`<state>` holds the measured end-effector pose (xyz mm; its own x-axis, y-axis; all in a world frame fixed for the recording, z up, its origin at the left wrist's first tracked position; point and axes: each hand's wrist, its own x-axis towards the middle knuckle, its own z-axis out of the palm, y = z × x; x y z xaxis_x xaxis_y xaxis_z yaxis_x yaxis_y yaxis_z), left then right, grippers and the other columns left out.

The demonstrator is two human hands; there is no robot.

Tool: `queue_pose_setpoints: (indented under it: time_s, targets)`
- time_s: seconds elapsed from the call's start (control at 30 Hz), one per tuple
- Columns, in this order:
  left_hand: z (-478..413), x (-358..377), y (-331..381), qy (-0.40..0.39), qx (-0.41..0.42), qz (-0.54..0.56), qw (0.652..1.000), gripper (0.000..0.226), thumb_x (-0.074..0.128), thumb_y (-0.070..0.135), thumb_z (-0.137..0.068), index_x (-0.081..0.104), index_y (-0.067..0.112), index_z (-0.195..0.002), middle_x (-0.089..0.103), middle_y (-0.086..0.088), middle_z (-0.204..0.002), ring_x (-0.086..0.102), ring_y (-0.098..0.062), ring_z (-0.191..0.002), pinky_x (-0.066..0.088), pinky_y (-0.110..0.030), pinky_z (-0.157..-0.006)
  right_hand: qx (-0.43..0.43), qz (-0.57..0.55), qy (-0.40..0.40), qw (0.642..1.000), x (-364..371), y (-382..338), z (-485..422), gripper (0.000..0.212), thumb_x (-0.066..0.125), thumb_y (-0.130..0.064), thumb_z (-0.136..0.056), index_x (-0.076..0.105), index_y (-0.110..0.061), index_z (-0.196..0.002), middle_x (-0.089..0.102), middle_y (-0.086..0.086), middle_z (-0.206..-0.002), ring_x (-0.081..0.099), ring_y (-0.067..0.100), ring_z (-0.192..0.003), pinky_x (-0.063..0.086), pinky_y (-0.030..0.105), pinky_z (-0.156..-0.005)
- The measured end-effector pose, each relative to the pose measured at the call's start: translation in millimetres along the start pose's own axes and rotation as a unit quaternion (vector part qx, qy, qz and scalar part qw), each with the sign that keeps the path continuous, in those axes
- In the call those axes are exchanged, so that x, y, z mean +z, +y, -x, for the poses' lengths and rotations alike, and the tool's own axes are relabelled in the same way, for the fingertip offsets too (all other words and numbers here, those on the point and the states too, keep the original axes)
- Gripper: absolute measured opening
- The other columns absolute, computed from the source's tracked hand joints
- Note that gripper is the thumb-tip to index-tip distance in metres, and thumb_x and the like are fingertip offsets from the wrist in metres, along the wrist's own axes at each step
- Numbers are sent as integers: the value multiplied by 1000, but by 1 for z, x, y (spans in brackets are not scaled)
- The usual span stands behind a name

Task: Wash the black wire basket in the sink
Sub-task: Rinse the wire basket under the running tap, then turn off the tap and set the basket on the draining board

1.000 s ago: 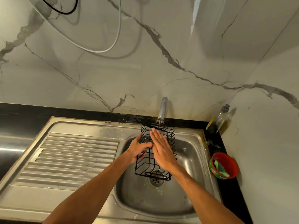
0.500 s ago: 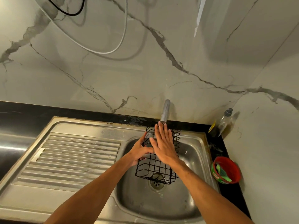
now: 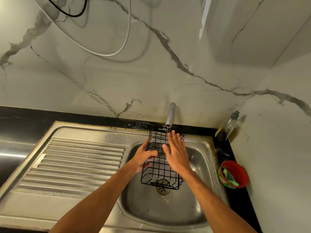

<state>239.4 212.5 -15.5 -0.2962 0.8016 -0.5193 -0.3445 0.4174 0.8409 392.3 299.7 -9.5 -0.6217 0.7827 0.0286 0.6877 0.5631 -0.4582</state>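
The black wire basket (image 3: pixel 159 167) is held over the steel sink bowl (image 3: pixel 198 202), its far end right under the tap spout (image 3: pixel 170 115). A thin stream of water runs from the spout onto the wires. My left hand (image 3: pixel 143 157) grips the basket's left side, thumb over the top wires. My right hand (image 3: pixel 176 152) lies flat with straight fingers on the basket's upper right side. The drain (image 3: pixel 162 189) shows below the basket's near end.
The ribbed steel draining board (image 3: pixel 75 165) lies left of the bowl. A red tub with a green scrubber (image 3: pixel 234 174) and a clear soap bottle (image 3: pixel 230 125) stand on the black counter at the right. Marble walls close the back and right.
My right hand has slid along the basket towards the tap and a little to the right. The left hand keeps its grip on the basket's side.
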Motion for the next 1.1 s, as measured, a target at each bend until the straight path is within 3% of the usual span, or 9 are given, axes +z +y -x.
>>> queue_pose_setpoints:
  time_s: [0.13,0.27,0.33,0.5,0.63,0.77,0.97,1.03,1.1]
  targets:
    - [7,-1,-1,-3,-3,20,1000,110,80,16,-62,28,42,-156,69,-15,-123,62,-23,-97,48,-44,-91,-97,38,-31,994,7,-4,11,60,19,-54,-104,-2,-34,-156,-19,-10,-163,-23,13,-149,-9,40,-123]
    - [12,-4,-11,4,4,10,1000,96,74,2,-81,28,39,-157,70,-12,-114,62,-22,-88,50,-37,-75,23,-36,-5,999,-4,14,12,59,33,-51,-104,10,-37,-156,-12,-13,-164,-16,12,-150,0,48,-120]
    - [17,-6,-14,3,0,6,1000,92,71,0,-85,28,38,-157,69,-9,-113,64,-20,-87,52,-32,-68,19,-65,-23,997,-6,13,20,58,39,-49,-103,17,-39,-155,-8,-17,-164,-16,12,-150,2,44,-109]
    - [26,-18,-34,24,-28,14,999,87,66,-2,-88,31,41,-155,71,-11,-107,62,-15,-75,52,-33,-64,65,-167,46,983,-9,27,21,43,57,-26,-100,51,-23,-142,42,-5,-153,36,13,-143,22,37,-118]
    - [28,-26,-51,37,-59,20,997,93,70,1,-85,29,44,-156,67,-18,-117,57,-17,-75,48,-33,-62,87,-173,68,979,-9,29,9,31,61,-21,-97,64,-21,-128,67,1,-126,64,14,-111,55,40,-96]
    - [27,-28,-62,48,-74,18,996,103,77,13,-70,30,48,-155,62,-12,-114,56,-17,-79,47,-34,-67,78,-149,82,982,-7,22,-16,29,61,-19,-97,65,-20,-125,71,0,-118,68,10,-97,59,32,-86]
    - [17,-26,-66,40,-74,-6,996,95,71,3,-82,30,47,-155,58,-5,-104,54,-14,-84,43,-34,-71,-3,-42,62,997,1,15,-66,31,60,-12,-96,63,-12,-127,67,4,-121,64,15,-102,56,36,-92]
    - [15,-26,-65,37,-72,-4,997,105,76,10,-68,29,46,-155,55,-21,-118,58,-19,-89,42,-33,-67,-17,-17,57,998,4,13,-83,31,60,-10,-96,64,-7,-127,65,10,-125,64,21,-107,55,36,-95]
    - [11,-27,-65,35,-70,-3,997,110,75,15,-60,30,47,-154,46,-30,-139,60,-32,-113,42,-33,-67,-19,4,53,998,8,13,-100,33,63,-9,-94,64,-5,-127,63,14,-126,64,24,-108,54,27,-90]
